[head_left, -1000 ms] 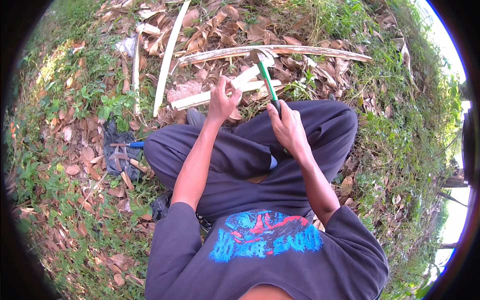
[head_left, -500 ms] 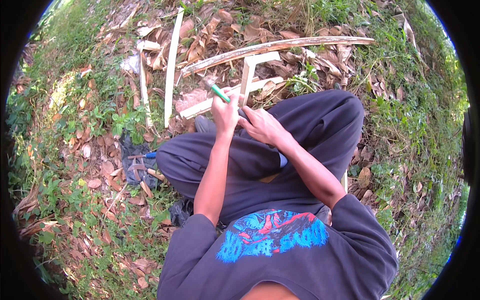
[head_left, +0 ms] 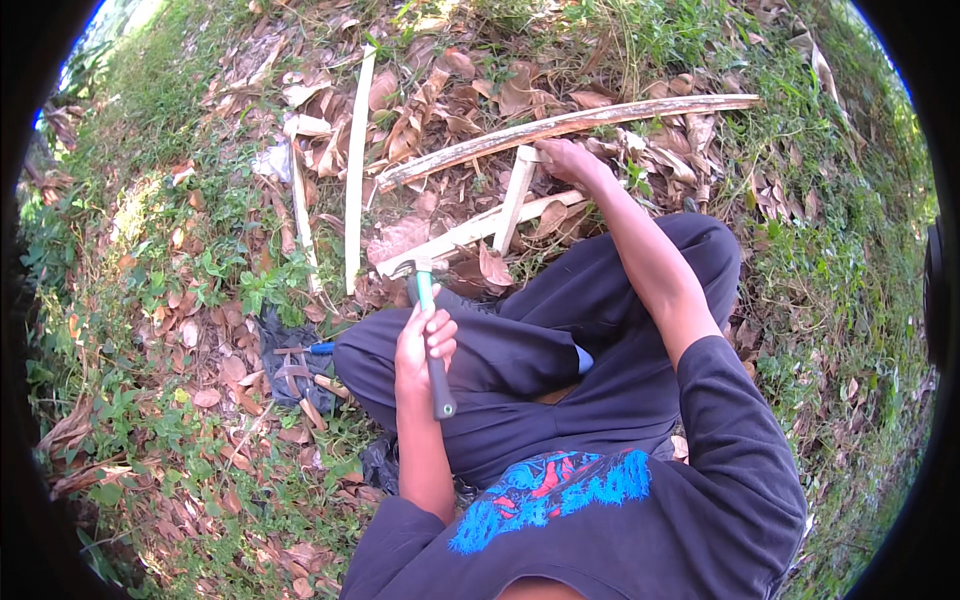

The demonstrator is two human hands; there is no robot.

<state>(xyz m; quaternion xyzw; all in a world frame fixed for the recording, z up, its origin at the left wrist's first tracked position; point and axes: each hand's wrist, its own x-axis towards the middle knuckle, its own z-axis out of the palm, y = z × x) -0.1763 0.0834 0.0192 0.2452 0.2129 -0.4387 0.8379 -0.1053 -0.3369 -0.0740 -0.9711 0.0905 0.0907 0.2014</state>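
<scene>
Hammer (head_left: 428,320) in left hand (head_left: 424,345)

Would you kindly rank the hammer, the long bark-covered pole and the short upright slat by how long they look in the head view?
1. Long bark-covered pole
2. Hammer
3. Short upright slat
The hammer lies nearer the camera, so its lead over the slat is unsure.

Hammer (head_left: 428,330): dull metal head, smooth green-black rubbery handle. Beyond it, pale rough-sawn wood slats (head_left: 515,200); dry matt leaves (head_left: 400,120) around.
</scene>
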